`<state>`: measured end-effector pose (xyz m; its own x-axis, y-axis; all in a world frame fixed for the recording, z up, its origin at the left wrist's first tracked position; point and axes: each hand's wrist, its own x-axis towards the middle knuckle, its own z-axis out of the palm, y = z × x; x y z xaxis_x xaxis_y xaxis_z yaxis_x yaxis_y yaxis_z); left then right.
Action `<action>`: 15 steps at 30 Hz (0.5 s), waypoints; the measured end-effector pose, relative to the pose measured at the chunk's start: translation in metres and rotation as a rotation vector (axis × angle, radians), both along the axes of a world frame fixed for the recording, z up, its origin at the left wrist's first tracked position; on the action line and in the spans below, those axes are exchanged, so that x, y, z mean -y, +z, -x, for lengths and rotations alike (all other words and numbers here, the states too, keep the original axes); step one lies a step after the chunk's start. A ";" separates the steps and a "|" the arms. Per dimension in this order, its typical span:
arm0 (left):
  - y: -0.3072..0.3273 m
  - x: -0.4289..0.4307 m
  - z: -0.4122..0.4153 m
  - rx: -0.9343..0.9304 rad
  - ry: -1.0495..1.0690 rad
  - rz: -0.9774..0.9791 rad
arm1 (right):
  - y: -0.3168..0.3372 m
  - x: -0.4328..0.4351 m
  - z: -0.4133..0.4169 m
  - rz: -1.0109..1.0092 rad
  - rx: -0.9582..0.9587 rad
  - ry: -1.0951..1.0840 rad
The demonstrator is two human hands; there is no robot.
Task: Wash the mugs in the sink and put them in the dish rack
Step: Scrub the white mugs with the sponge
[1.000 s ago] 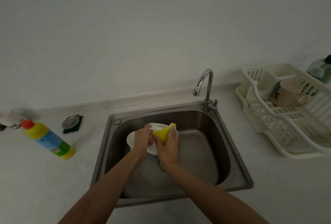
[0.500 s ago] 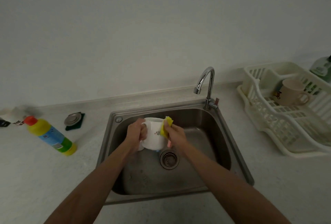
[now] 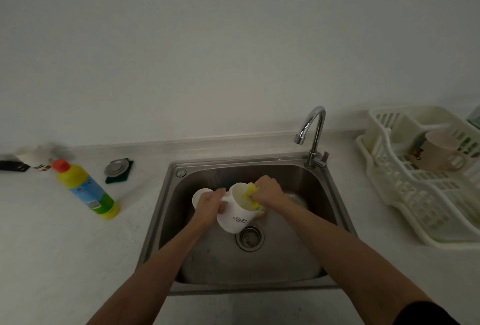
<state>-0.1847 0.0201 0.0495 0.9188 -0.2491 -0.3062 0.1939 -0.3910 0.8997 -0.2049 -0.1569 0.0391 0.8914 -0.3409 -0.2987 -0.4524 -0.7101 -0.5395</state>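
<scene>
Over the steel sink (image 3: 166, 205) my left hand (image 3: 209, 204) grips the handle of a white mug (image 3: 235, 217), tilted with its mouth toward the back. My right hand (image 3: 268, 191) holds a yellow sponge (image 3: 250, 193) folded over the mug's rim, part of it inside the mug. A second white mug (image 3: 198, 195) lies in the sink behind my left hand, mostly hidden. A beige mug (image 3: 441, 152) with a printed figure stands in the white dish rack (image 3: 415, 195) on the right.
The chrome faucet (image 3: 313, 132) rises at the sink's back right; no water is seen running. The drain strainer (image 3: 250, 236) sits below the mug. On the left counter lie a yellow detergent bottle (image 3: 85, 188), a metal sink plug on a dark pad (image 3: 118, 167) and a white cup (image 3: 35, 157).
The mug turned from bottom-up to tilted with its mouth visible. The sponge moved from the mug's outside onto its rim and inside. The second mug came into view behind my left hand.
</scene>
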 end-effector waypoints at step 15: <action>-0.016 0.000 0.001 -0.175 -0.140 -0.026 | 0.003 0.013 0.041 -0.248 0.233 0.314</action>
